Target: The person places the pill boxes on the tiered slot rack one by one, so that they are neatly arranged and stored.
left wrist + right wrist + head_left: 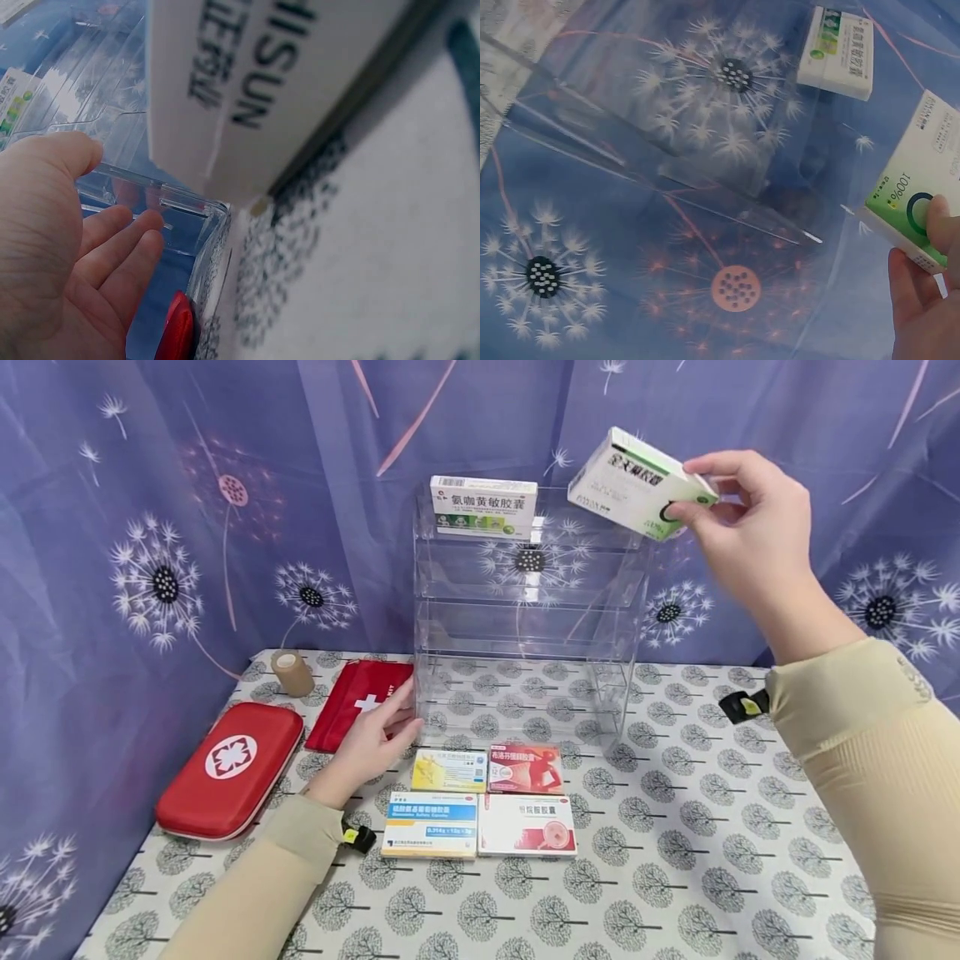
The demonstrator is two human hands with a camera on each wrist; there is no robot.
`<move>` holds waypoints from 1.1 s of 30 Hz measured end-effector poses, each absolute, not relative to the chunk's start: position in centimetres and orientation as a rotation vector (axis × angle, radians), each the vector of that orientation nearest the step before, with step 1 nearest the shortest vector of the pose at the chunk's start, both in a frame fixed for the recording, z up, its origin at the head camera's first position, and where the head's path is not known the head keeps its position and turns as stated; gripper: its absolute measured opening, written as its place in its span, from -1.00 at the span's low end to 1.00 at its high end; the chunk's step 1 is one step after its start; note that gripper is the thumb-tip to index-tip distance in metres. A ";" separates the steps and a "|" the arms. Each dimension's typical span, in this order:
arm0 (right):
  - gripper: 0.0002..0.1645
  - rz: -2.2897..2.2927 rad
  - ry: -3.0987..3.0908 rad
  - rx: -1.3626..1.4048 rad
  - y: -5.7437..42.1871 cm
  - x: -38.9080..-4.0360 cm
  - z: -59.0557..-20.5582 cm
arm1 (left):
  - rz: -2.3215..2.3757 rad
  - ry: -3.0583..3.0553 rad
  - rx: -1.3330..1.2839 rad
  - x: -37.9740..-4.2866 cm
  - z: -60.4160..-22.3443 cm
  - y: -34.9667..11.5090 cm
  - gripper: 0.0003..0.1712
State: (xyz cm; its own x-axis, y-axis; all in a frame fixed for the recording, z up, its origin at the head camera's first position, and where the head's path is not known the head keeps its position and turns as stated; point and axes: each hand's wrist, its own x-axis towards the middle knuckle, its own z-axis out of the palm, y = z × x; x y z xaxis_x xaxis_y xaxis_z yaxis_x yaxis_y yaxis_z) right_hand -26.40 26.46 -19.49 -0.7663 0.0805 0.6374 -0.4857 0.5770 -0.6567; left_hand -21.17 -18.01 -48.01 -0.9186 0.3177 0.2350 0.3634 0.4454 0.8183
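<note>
My right hand (757,518) pinches a white and green medicine box (637,485) by its right end, thumb in front. The box is tilted, close to the top right of a clear acrylic display rack (525,618). In the right wrist view, the same box (922,172) appears apart from the rack. A white medicine box with a green strip (483,508) stands on the rack's top tier at the left. My left hand (371,747) is at the rack's lower left side; its fingers (112,255) look fairly straight in the left wrist view, and I cannot tell whether they touch it.
Before the rack lie a yellow box (448,770), a red box (525,768), a blue and white box (429,825) and a white and red box (527,825). Leftward are a red first-aid case (232,768), a red pouch (341,710) and a tan tape roll (294,675). A curtain hangs behind.
</note>
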 end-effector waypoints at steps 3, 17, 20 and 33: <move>-0.57 1.176 -2.171 0.306 25.9 -27.1 -18.6 | -1.508 -2.628 -0.618 -21.1 -48.0 -17.9 -0.06; -0.62 0.976 -2.257 0.192 24.8 -30.8 -17.3 | -1.498 -2.649 -0.610 -20.9 -47.9 -18.2 -0.06; -0.62 0.922 -2.299 0.168 24.7 -31.2 -17.4 | -1.504 -2.648 -0.609 -21.0 -47.8 -18.0 -0.06; -0.59 0.757 -2.413 0.152 24.3 -32.9 -19.1 | -1.493 -2.655 -0.598 -21.1 -47.9 -18.0 -0.06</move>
